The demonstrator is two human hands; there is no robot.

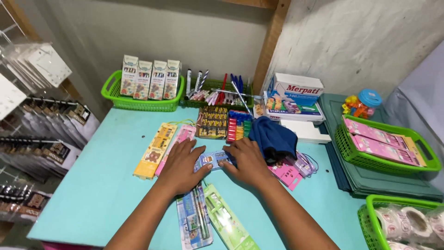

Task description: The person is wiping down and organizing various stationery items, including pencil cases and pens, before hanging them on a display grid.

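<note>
Blue plastic wrap catches the light between our hands — a small flat stationery pack lies on the turquoise table, just in front of the dark blue cloth. Our left hand rests flat with the fingers spread, its fingertips touching the pack's left end and partly covering the pink pack beside the yellow pack. Our right hand lies palm down on the pack's right end, fingers curled lightly over it; neither hand is closed around anything.

We judge the step to be setting this pack in place among the others — pressing or sliding it rather than lifting it. The next move calls for a light, level push, since the green pack and the pencil pack lie near our wrists and could be nudged.
</note>
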